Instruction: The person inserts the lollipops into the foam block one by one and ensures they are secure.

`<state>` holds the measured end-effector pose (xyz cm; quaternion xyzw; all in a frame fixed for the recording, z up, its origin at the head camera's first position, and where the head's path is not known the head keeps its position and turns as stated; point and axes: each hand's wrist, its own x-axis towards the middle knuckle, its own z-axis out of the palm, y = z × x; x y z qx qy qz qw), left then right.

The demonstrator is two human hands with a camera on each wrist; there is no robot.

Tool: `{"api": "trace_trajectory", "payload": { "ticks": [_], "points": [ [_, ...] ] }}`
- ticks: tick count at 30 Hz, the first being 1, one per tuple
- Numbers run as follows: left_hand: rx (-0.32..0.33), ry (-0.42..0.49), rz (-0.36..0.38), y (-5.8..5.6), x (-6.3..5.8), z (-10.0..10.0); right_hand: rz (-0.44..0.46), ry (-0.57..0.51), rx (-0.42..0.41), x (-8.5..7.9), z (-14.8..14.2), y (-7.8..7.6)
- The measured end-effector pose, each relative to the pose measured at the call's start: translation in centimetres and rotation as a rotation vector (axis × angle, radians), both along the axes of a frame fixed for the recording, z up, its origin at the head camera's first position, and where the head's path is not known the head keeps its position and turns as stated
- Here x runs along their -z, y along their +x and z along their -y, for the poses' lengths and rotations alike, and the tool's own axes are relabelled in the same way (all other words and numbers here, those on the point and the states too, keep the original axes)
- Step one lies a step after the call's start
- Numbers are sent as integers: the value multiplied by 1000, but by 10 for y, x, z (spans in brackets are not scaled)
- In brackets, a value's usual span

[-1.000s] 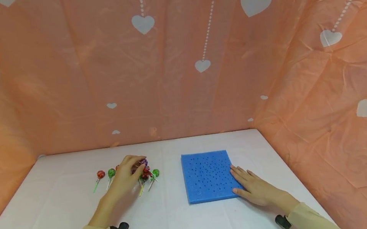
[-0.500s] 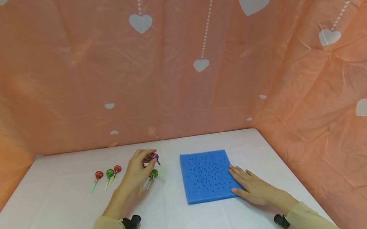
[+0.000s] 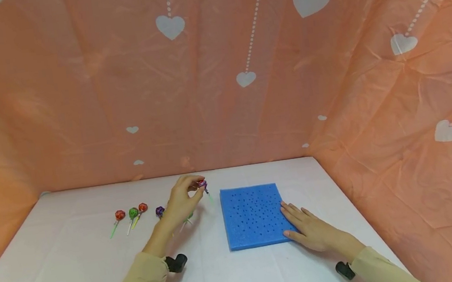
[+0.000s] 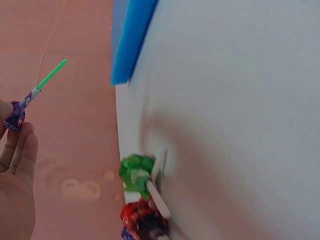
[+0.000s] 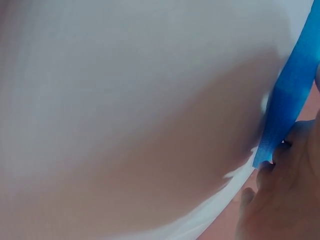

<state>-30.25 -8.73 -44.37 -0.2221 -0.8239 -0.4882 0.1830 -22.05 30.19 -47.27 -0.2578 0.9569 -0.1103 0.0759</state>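
My left hand [image 3: 182,201] pinches a lollipop [image 4: 17,117] by its purple-wrapped head, and its green stick points out away from the fingers. In the head view this hand is raised above the table, left of a blue foam block [image 3: 249,216] dotted with small holes. My right hand [image 3: 312,229] lies with extended fingers on the block's right edge. Beneath the left hand lie a green lollipop [image 4: 137,172] and a red one [image 4: 142,220], partly hidden by the hand in the head view. A dark purple lollipop [image 3: 160,211] shows beside the left wrist.
Farther left on the white table [image 3: 76,275] lie a red lollipop [image 3: 120,215], a green lollipop [image 3: 133,213] and another red lollipop [image 3: 143,207]. An orange curtain [image 3: 215,123] with white hearts encloses the back and sides.
From the pile, my left hand has lifted the purple lollipop and carried it right, towards the foam block. The right hand stays in place on the block's edge.
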Motion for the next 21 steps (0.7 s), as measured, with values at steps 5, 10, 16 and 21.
{"api": "trace_trajectory", "payload": {
  "ticks": [5,10,16,21],
  "points": [
    [34,24,-53,-7,-1,-10,-1,-3,-5,-1,0,0],
    [51,49,-62,-15,0,-21,8,8,8,-2,1,-1],
    [65,54,-41,-22,4,-31,20,18,11,-2,2,-2],
    [64,29,-27,-25,5,-39,21,14,6,-3,2,-2]
  ]
}}
